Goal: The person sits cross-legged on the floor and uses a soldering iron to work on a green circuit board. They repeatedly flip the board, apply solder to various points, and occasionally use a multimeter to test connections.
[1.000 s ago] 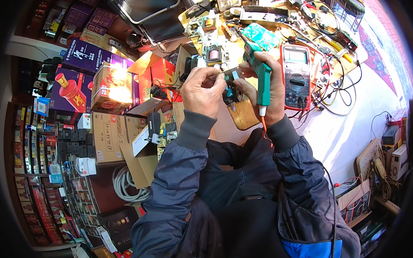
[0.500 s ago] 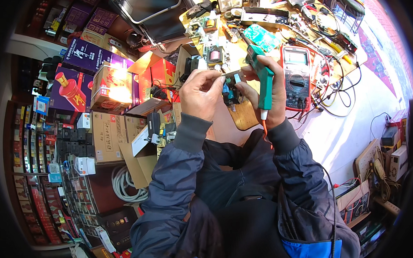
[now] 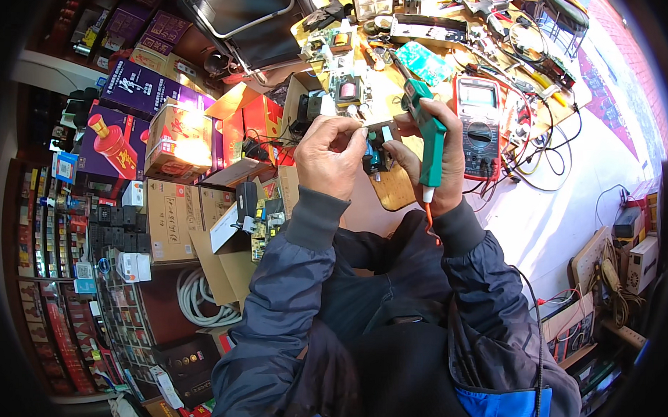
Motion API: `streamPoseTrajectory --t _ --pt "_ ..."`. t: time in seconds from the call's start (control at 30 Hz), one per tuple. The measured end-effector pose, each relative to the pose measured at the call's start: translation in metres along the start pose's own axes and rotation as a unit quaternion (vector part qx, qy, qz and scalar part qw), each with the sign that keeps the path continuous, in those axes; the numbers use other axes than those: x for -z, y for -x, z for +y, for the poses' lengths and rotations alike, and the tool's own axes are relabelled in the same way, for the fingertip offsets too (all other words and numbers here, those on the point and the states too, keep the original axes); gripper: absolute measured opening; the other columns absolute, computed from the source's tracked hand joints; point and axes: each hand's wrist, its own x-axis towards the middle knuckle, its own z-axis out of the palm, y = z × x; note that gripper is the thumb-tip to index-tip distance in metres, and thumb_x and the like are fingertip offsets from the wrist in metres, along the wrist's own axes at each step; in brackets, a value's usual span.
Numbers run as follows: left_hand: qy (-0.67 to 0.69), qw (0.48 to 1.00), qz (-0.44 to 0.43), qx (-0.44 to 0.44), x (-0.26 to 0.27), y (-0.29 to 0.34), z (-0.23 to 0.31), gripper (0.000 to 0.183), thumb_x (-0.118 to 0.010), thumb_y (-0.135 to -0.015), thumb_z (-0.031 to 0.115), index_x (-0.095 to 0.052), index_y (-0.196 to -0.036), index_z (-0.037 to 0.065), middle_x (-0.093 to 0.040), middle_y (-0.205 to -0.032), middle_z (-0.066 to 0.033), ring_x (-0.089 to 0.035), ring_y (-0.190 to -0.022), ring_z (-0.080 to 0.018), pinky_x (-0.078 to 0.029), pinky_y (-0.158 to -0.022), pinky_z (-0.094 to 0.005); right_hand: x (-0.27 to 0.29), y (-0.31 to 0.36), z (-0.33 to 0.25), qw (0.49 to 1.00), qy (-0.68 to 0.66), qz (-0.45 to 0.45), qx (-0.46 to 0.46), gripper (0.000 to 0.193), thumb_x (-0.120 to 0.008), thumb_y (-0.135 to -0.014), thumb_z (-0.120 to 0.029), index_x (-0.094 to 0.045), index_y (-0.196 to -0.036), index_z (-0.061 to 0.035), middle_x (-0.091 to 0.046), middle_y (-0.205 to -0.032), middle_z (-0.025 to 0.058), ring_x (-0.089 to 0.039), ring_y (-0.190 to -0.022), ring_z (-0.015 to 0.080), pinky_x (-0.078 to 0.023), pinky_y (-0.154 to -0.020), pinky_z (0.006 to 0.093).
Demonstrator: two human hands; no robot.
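Note:
My left hand (image 3: 328,158) is closed in a pinch at the left edge of a small circuit board (image 3: 382,129). Blue and dark parts hang on the board's near side. My right hand (image 3: 447,157) is wrapped round the handle of a green soldering gun (image 3: 430,138), its dark barrel pointing away and to the left. The right thumb and fingertips also reach the board's right side. An orange-red cord (image 3: 429,218) leaves the gun's handle end. The exact contact of the left fingertips is partly hidden.
A red multimeter (image 3: 478,129) lies right of the gun among tangled leads. Beyond my hands, circuit parts and tools crowd the wooden table (image 3: 390,67), with a light blue board (image 3: 425,62). Cardboard boxes (image 3: 173,221) stack at left; a wooden stool top (image 3: 395,190) shows below the board.
Both hands have shifted slightly to the right and nearer to me, with the circuit board and the soldering gun. The left fingers stay pinched; the right grip is kept.

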Motion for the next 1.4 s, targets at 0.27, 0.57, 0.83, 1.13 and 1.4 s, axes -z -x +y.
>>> streamPoseTrajectory --t 0.27,0.57,0.83,1.13,1.4 --pt "0.009 1.000 -0.009 0.013 0.001 -0.001 0.000 0.009 -0.076 -0.087 -0.002 -0.075 -0.096 -0.001 -0.067 -0.090 -0.0025 -0.064 -0.073 -0.0076 -0.051 -0.067 -0.0241 0.001 0.001 0.000 1.000 -0.010 0.000 -0.006 0.080 -0.087 -0.081 0.003 -0.041 -0.146 -0.0104 -0.067 -0.114 0.0100 -0.068 -0.100 0.0182 -0.056 -0.091 0.0328" --pt "0.012 0.998 -0.028 0.045 0.004 -0.001 0.005 0.008 -0.076 -0.088 -0.002 -0.073 -0.095 -0.002 -0.066 -0.088 -0.0018 -0.063 -0.073 -0.0073 -0.051 -0.066 -0.0246 0.001 0.002 -0.003 1.000 -0.012 -0.002 0.004 0.080 -0.087 -0.081 0.002 -0.041 -0.146 -0.0103 -0.066 -0.114 0.0097 -0.067 -0.099 0.0181 -0.055 -0.092 0.0331" --pt "0.038 0.995 -0.042 0.081 0.007 -0.002 0.008 0.007 -0.075 -0.088 -0.002 -0.072 -0.094 -0.003 -0.065 -0.087 -0.0005 -0.062 -0.073 -0.0071 -0.051 -0.067 -0.0240 0.001 0.003 -0.004 1.000 0.010 -0.003 0.013 0.080 -0.087 -0.081 0.002 -0.041 -0.146 -0.0101 -0.066 -0.114 0.0097 -0.067 -0.099 0.0179 -0.055 -0.092 0.0330" --pt "0.054 0.997 -0.024 0.041 0.018 0.033 0.013 0.029 -0.074 -0.094 0.002 -0.065 -0.122 -0.001 -0.069 -0.106 -0.0046 -0.067 -0.097 -0.0102 -0.057 -0.085 -0.0278 0.005 0.022 -0.009 0.999 0.028 -0.002 0.024 0.083 -0.087 -0.077 0.008 -0.041 -0.144 -0.0098 -0.064 -0.119 0.0119 -0.068 -0.104 0.0191 -0.058 -0.090 0.0337" --pt "0.339 0.883 0.007 0.325 0.028 0.092 0.019 0.028 -0.073 -0.101 0.026 -0.060 -0.107 0.002 -0.069 -0.092 -0.0093 -0.070 -0.081 -0.0163 -0.060 -0.076 -0.0298 0.018 0.058 -0.026 0.992 0.086 -0.056 0.081 0.086 -0.088 -0.077 0.007 -0.039 -0.145 -0.0102 -0.065 -0.118 0.0157 -0.068 -0.105 0.0247 -0.055 -0.092 0.0384"
